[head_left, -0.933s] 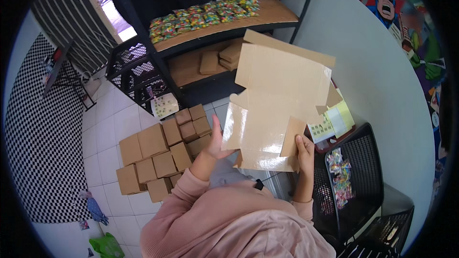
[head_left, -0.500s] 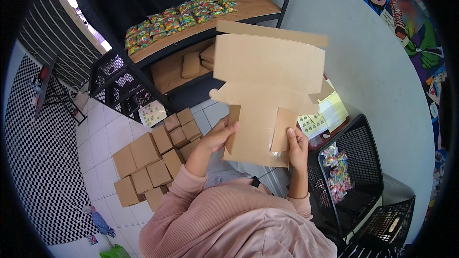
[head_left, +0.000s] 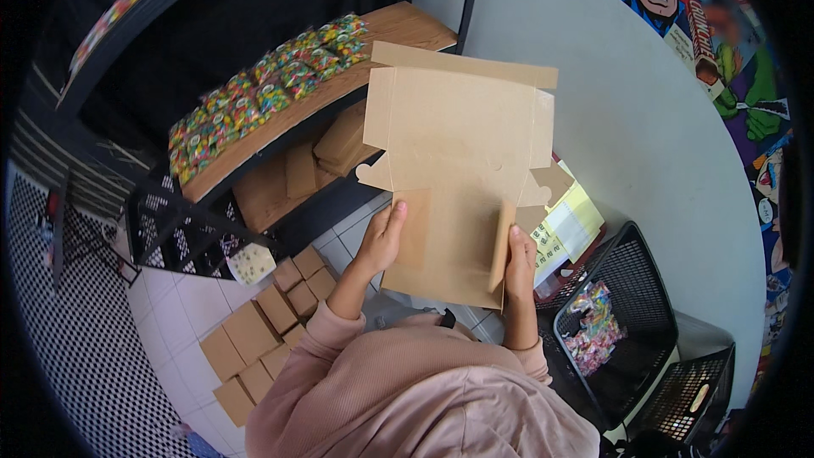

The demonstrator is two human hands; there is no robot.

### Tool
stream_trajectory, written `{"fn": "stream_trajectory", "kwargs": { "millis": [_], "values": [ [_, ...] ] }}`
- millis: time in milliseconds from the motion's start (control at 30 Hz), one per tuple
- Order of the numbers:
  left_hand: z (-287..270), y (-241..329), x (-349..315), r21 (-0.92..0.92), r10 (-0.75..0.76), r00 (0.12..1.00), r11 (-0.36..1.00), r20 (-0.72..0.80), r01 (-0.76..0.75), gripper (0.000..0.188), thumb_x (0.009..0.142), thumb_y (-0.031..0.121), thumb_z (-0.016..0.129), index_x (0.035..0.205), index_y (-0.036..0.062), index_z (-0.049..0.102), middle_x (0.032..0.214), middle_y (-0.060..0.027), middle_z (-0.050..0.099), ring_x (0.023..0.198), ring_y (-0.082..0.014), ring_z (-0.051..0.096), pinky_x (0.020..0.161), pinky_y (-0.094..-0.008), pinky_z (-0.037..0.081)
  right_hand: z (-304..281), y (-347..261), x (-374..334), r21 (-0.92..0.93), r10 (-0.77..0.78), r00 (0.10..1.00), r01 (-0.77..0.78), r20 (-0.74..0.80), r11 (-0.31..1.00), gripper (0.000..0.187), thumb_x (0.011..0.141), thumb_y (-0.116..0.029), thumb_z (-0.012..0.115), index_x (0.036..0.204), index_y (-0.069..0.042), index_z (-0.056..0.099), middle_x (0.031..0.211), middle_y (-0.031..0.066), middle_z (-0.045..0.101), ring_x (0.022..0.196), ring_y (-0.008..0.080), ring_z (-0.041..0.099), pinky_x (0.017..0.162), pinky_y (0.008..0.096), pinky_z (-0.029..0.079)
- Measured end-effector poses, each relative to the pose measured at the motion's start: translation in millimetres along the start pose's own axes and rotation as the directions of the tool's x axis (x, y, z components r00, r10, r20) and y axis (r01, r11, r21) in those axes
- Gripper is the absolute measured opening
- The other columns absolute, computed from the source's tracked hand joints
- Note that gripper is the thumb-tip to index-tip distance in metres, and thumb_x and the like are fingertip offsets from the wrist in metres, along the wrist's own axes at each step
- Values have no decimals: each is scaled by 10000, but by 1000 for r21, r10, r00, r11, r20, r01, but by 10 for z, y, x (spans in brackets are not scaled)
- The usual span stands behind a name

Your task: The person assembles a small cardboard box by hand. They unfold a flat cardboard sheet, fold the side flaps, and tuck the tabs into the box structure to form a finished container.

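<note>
A flat, partly folded brown cardboard box (head_left: 458, 127) is held up in front of me, its long lid panel pointing away. My left hand (head_left: 383, 237) grips its near left edge, thumb lying along the left side flap, which is folded flat inward. At the near right edge my right hand (head_left: 519, 263) is closed on the box, thumb beside the right side flap (head_left: 502, 246), which stands up steeply. Small rounded tabs stick out on both sides at the middle crease. The fingers under the cardboard are hidden.
Closed brown boxes (head_left: 246, 339) sit on the tiled floor at left. Bags of colourful candy (head_left: 263, 89) line a wooden shelf (head_left: 407, 25), with cardboard boxes (head_left: 339, 140) below. At right are yellow sticker sheets (head_left: 564, 220) and a black crate (head_left: 649, 288) holding wrapped sweets (head_left: 598, 326).
The left side flap has gone from upright to folded flat, while the right flap has risen from flat to steep. The view has shifted, and the box is slightly further left.
</note>
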State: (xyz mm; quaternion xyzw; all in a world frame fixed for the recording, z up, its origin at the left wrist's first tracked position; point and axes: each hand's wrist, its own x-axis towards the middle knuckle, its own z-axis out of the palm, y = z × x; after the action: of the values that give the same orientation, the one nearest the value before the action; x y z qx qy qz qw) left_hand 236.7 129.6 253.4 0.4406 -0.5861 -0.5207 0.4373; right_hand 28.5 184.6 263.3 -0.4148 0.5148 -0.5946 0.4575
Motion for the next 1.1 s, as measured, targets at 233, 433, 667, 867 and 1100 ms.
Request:
{"fn": "stream_trajectory", "kwargs": {
  "millis": [233,433,667,867,1100],
  "values": [
    [-61,-67,613,-46,-31,998,998,48,33,458,928,331,283,1026,-51,517,922,-105,584,838,-153,529,765,-269,405,58,85,480,-199,-115,988,93,-101,976,380,897,-251,433,605,-9,448,547,-41,388,532,43,326,455,226,273],
    [121,-80,1090,-101,-28,996,994,80,36,412,925,292,312,766,-25,522,671,-14,520,632,-77,441,572,-243,372,-192,67,639,-289,-176,979,139,-105,947,385,886,-254,444,596,-1,437,528,-25,384,497,61,328,434,242,267],
    [725,-177,1329,73,190,974,977,121,-200,361,915,224,348,716,-41,490,554,-50,471,528,-93,408,485,-285,344,-574,-37,892,-21,-88,908,87,-411,996,392,880,-248,466,576,-1,484,540,-30,430,501,49,345,429,234,274],
    [1197,-111,1517,211,326,938,915,119,-344,347,906,200,361,700,-51,484,536,-121,466,485,-174,428,479,-325,347,-1021,-12,1002,-339,-258,857,105,-447,935,387,875,-232,487,577,16,485,517,-31,425,510,46,334,431,232,278],
    [1546,-151,1721,218,349,931,905,107,-364,347,903,191,354,680,-45,476,538,-152,452,480,-207,424,483,-332,340,-1347,-65,1068,-418,-274,894,111,-354,902,348,898,-219,415,723,51,546,484,18,428,489,63,375,432,249,322]
  ]
}}
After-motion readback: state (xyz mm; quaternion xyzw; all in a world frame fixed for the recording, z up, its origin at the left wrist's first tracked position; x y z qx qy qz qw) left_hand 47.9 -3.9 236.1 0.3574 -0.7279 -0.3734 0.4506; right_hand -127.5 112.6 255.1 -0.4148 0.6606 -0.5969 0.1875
